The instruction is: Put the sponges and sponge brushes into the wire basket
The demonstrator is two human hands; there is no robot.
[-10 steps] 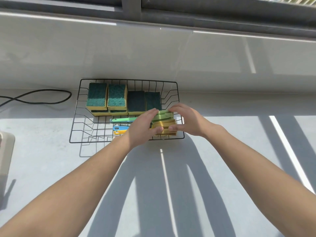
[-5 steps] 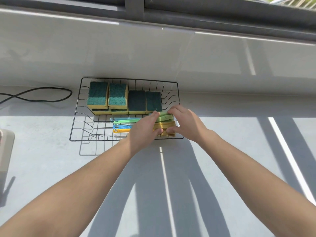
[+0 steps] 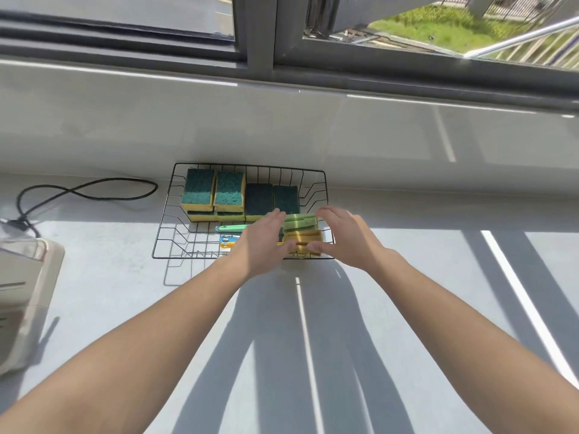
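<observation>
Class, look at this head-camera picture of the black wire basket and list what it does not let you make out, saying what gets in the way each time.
- Head view: the left hand covers where the green, blue and yellow handles meet their sponge heads.
- Both hands flank those heads; the right hand's grip is unclear.
- Lower green-topped yellow sponges sit hidden under the upper ones.
- The grey appliance is cut off by the left edge.

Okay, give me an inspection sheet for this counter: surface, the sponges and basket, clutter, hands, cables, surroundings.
Surface: grey counter, sunlit with shadow stripes.
Job's things: wire basket holds green-topped sponges along the back, sponge brushes in front.
Clutter: pale appliance at left edge.
Hands: left hand and right hand flank the brush heads in the basket; grip unclear.
Cables: black cord looped left of the basket.
Surroundings: window above.
</observation>
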